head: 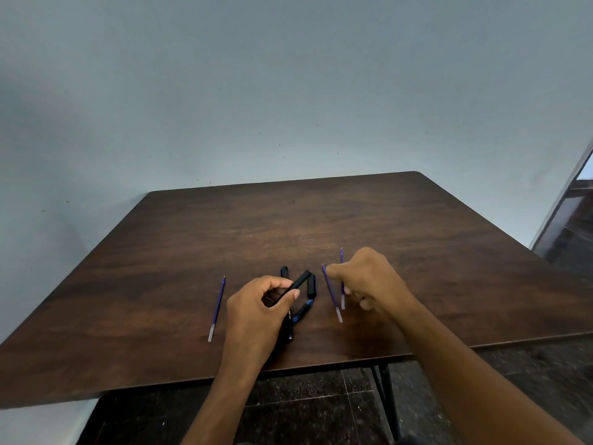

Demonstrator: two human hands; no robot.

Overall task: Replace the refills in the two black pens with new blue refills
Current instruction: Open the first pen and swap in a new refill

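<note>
Your left hand [256,308] is gripping a black pen barrel [296,285] between thumb and curled fingers, holding it tilted above the dark wooden bench [449,268]. Your right hand [369,281] is pinching a blue refill [331,292] near its tip, its other end slanting down toward the bench. A second blue refill [342,261] is lying just beside it, partly hidden by that hand. A third blue refill [217,308] is resting well apart to the left. More black pen parts [311,285] are lying between your hands.
</note>
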